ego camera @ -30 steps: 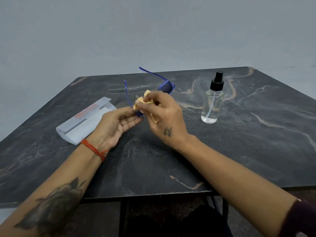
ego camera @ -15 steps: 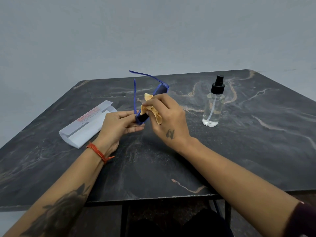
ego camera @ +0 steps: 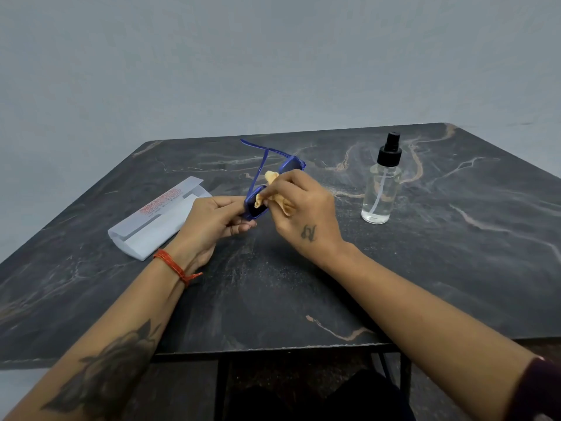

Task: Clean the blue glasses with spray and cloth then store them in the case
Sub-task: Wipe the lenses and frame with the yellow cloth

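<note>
Glasses [ego camera: 291, 166]: blue frame, dark lenses, arms unfolded, held above the table [ego camera: 455, 268]. Our left hand [ego camera: 212, 226] pinches one end, our right hand [ego camera: 303, 208] grips the cloth [ego camera: 273, 177] against them; case [ego camera: 158, 220] at 9 o'clock.

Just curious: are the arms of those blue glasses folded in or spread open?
Spread open: both arms of the blue glasses stick out from the frame.

One glasses [ego camera: 292, 165], cloth [ego camera: 283, 202], bottle [ego camera: 380, 189], case [ego camera: 158, 220].
</note>
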The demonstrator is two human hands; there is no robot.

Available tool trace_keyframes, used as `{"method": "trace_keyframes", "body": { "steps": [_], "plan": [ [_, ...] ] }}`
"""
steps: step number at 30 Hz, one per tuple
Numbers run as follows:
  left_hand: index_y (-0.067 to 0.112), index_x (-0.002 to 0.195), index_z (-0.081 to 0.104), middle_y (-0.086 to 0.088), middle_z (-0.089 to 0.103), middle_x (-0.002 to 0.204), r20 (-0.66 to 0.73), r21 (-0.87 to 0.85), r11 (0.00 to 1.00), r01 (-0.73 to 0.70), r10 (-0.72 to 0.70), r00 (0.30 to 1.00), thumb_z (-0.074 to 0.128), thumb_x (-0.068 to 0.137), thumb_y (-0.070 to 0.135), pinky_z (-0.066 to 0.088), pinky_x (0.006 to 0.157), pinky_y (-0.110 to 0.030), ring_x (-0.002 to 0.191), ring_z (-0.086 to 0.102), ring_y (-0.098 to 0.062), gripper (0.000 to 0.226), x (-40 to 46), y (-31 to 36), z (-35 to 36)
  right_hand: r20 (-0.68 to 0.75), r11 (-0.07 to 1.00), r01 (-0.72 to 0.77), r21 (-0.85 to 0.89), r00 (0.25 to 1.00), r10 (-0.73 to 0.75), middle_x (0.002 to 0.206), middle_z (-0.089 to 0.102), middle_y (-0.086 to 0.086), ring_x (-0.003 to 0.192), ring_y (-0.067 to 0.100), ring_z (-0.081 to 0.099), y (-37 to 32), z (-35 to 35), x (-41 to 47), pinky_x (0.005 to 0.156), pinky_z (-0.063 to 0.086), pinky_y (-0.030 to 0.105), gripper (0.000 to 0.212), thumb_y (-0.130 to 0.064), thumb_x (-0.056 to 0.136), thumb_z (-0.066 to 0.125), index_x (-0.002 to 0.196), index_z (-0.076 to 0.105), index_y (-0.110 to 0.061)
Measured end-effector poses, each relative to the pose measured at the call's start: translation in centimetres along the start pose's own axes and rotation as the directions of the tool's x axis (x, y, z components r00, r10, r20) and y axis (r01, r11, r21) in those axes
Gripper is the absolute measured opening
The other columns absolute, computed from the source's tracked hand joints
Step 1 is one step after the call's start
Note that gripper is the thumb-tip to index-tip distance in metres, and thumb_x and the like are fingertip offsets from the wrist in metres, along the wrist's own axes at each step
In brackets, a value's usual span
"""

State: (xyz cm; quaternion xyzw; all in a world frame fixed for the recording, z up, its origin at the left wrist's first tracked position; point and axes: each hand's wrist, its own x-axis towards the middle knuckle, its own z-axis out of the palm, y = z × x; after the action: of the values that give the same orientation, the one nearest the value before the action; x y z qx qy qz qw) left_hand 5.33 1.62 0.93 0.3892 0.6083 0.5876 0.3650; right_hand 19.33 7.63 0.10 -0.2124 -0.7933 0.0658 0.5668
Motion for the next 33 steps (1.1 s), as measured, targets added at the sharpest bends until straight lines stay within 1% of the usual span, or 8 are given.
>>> {"method": "trace_keyframes", "body": {
  "steps": [3,7,10,15,21,25,30,33],
  "plan": [
    [0.01,0.083,0.072,-0.002,0.067,0.056,0.014,-0.007,0.999,0.035,-0.035,0.999,0.062,0.085,0.008,0.052,0.054,-0.012,0.051,0.06,-0.004,0.011,0.1,0.04,0.02,-0.034,1.0,-0.001,0.013,0.999,0.002,0.086,0.063,0.009,0.073,0.014,0.06,-0.11,-0.01,0.2,0.062,0.048,0.02,0.011,0.002,0.071,0.075,0.077,0.071,-0.006],
    [0.009,0.077,0.071,0.0,0.068,0.061,0.061,-0.036,0.999,0.039,-0.036,0.997,0.062,0.085,0.01,0.05,0.052,-0.012,0.053,0.06,-0.003,0.013,0.08,0.01,-0.08,0.077,0.998,0.057,0.022,0.995,-0.058,0.098,0.059,0.016,0.075,0.017,0.06,-0.51,0.41,-0.3,0.061,0.053,0.027,0.008,0.001,0.073,0.074,0.078,0.072,-0.005],
    [0.01,0.07,0.072,0.001,0.067,0.061,0.1,-0.068,0.996,0.057,-0.05,0.994,0.062,0.085,0.012,0.049,0.05,-0.012,0.055,0.061,-0.004,0.017,0.12,0.05,-0.26,0.139,0.991,0.127,0.053,0.981,-0.133,0.091,0.062,0.016,0.075,0.024,0.062,-0.43,0.56,-0.55,0.063,0.055,0.035,0.01,0.005,0.073,0.072,0.079,0.073,-0.003],
    [0.007,0.069,0.069,-0.002,0.065,0.06,0.123,-0.103,0.988,0.11,-0.097,0.988,0.061,0.086,0.01,0.047,0.047,-0.011,0.052,0.058,-0.003,0.019,0.48,-0.16,-0.33,0.139,0.986,0.16,0.034,0.977,-0.164,0.08,0.067,0.01,0.071,0.026,0.064,-0.07,0.27,-0.53,0.061,0.053,0.032,0.015,0.01,0.064,0.075,0.069,0.073,-0.004],
    [0.003,0.072,0.069,-0.005,0.064,0.055,0.118,-0.076,0.984,0.162,-0.153,0.981,0.061,0.083,0.005,0.047,0.045,-0.011,0.047,0.056,-0.003,0.014,0.78,-0.32,-0.5,0.111,1.0,-0.006,0.029,0.994,0.003,0.074,0.068,0.007,0.069,0.026,0.063,0.33,0.11,-0.21,0.059,0.052,0.037,0.018,0.012,0.06,0.073,0.064,0.071,-0.006],
    [0.0,0.077,0.066,-0.004,0.062,0.054,0.137,-0.114,0.975,0.193,-0.177,0.975,0.059,0.084,0.003,0.046,0.043,-0.012,0.045,0.056,-0.004,0.01,0.94,-0.36,-0.57,0.089,0.996,-0.084,-0.017,0.992,0.085,0.083,0.068,0.005,0.077,0.021,0.063,0.27,-0.24,0.17,0.068,0.046,0.022,0.024,0.004,0.064,0.074,0.084,0.07,-0.008],
    [0.009,0.06,0.073,-0.002,0.065,0.061,0.211,-0.145,0.968,0.205,-0.172,0.962,0.055,0.087,0.005,0.047,0.044,-0.011,0.048,0.058,-0.004,0.033,0.91,-0.4,-0.66,0.076,0.996,-0.032,0.082,0.997,0.026,0.093,0.065,0.01,0.084,0.017,0.062,-0.53,0.01,-0.04,0.072,0.048,0.018,0.023,0.004,0.065,0.076,0.086,0.071,-0.003],
    [0.011,0.055,0.073,0.0,0.065,0.058,0.246,-0.16,0.965,0.208,-0.166,0.955,0.051,0.088,0.003,0.047,0.045,-0.01,0.049,0.059,-0.004,0.04,0.92,-0.48,-0.71,0.129,0.99,0.035,0.134,0.99,-0.053,0.089,0.067,0.01,0.082,0.021,0.064,-0.49,0.16,-0.36,0.073,0.051,0.025,0.017,0.009,0.065,0.074,0.078,0.073,-0.002]
  ]
}}
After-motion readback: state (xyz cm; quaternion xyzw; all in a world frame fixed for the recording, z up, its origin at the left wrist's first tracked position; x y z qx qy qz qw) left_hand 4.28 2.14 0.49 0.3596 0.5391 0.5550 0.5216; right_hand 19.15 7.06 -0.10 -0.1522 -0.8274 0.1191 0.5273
